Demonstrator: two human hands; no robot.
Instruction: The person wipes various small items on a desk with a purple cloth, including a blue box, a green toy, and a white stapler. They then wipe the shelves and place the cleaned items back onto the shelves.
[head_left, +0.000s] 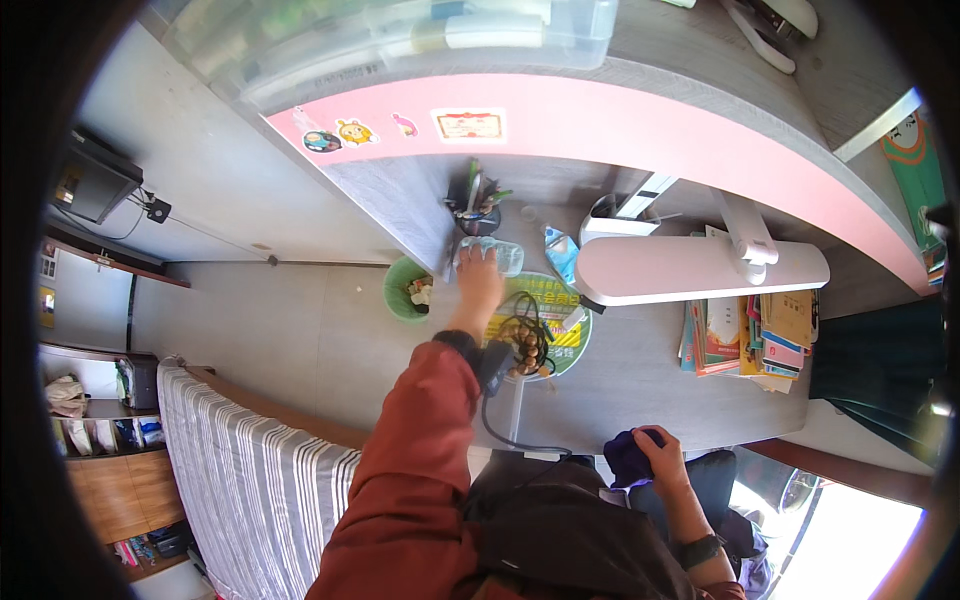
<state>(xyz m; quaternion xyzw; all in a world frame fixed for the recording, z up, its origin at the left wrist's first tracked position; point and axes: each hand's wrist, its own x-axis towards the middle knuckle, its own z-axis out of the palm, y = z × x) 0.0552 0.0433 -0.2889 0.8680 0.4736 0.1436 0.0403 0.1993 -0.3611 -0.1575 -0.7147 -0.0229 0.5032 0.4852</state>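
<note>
My left hand (480, 285) reaches over the desk and lies on one end of a clear plastic container (504, 256). Its fingers cover that end, so I cannot tell whether they grip it. Close to the desk's front edge, my right hand (660, 450) holds a bunched dark purple cloth (628, 459). Between the hands is a printed plastic hand fan (577, 352) with a white handle (517, 409). Wooden beads (528, 352) and a coiled black cable (534, 306) rest on the fan. A black power adapter (495, 367) sits beside my left wrist.
A mesh pen holder (478, 219) and a blue-white packet (561, 253) stand behind the container. A white desk lamp (697, 270) overhangs the desk, with stacked books (750, 337) at right. Left of the desk is a green waste bin (397, 292). A pink-edged shelf (600, 120) spans above.
</note>
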